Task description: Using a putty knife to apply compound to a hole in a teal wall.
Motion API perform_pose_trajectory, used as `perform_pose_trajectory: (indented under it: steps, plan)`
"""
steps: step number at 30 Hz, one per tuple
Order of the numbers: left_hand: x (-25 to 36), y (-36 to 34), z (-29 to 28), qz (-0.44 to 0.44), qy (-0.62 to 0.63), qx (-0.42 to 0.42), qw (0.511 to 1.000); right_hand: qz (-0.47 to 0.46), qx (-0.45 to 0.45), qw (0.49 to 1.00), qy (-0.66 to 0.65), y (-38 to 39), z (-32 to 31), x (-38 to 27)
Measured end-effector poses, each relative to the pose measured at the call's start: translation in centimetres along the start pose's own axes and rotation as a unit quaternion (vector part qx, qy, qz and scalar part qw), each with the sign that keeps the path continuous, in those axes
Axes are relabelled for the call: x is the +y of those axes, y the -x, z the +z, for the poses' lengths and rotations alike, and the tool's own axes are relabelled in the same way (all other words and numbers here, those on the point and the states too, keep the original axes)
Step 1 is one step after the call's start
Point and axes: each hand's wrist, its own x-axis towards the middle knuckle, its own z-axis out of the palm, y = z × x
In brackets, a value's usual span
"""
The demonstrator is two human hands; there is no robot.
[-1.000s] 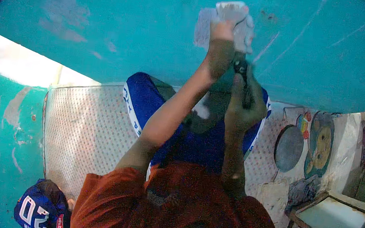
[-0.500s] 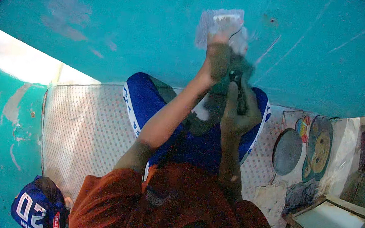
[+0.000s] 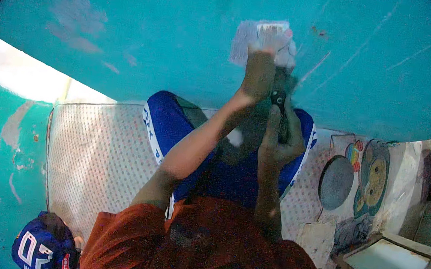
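My left hand (image 3: 261, 66) is against the turquoise wall (image 3: 186, 31), over a pale lavender patch (image 3: 242, 42). Its fingers look closed around a pale flat piece (image 3: 271, 29), but glare and blur hide the grip and the kind of thing. Just below and to the right, my right hand (image 3: 287, 144) is closed on a black handheld tool (image 3: 279, 99) with a round detail near its upper end. That tool points up toward the wall, near my left wrist. A dark shadowy smudge lies between the tool and the patch.
Another pale patch (image 3: 78, 11) and several scratches mark the wall. My knees in blue trousers (image 3: 165, 122) frame my hands over a dotted floor mat (image 3: 103, 146). A dark round disc (image 3: 336, 182), a wooden-framed panel (image 3: 387, 266) and a blue bag-like thing (image 3: 40, 245) stand around.
The wall and its marks sit slightly lower in view. My left hand and its pale piece have shifted a little right across the patch. My right hand still grips the black tool.
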Motion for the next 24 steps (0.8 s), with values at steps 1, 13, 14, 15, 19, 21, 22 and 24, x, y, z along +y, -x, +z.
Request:
perform_pose_trajectory:
  steps: [1, 13, 14, 15, 19, 21, 22, 24]
  plan:
    - [0.1, 0.0, -0.1, -0.042, -0.014, -0.006, 0.999, -0.002, 0.001, 1.0, -0.001, -0.3, 0.1, 0.0]
    - [-1.2, -0.5, -0.4, 0.166, -0.208, 0.013, 0.964, -0.006, 0.05, 0.999, -0.02, -0.2, 0.5, 0.0]
    - [-1.1, -0.1, -0.2, 0.164, -0.206, 0.012, 0.965, 0.015, 0.037, 0.999, 0.003, 0.4, 0.3, 0.3]
    - [-0.9, 0.0, 0.2, 0.041, -0.024, 0.034, 0.998, 0.031, 0.026, 0.999, 0.022, 0.4, 0.2, 0.6]
    - [-1.3, -1.0, -0.5, 0.064, -0.151, 0.03, 0.986, 0.017, 0.028, 0.999, 0.017, 0.0, 0.0, -0.4]
    - [-0.8, -0.2, -0.7, 0.175, -0.253, 0.02, 0.951, 0.029, -0.01, 0.999, 0.04, -1.1, -0.3, -1.4]
    - [-0.3, 0.0, -0.4, 0.285, -0.345, 0.007, 0.894, 0.028, -0.008, 0.999, 0.043, -0.7, -0.4, -0.7]
    - [-0.3, 0.3, 0.2, 0.102, -0.133, 0.04, 0.985, -0.009, 0.025, 1.0, 0.006, 0.3, 0.1, 0.8]
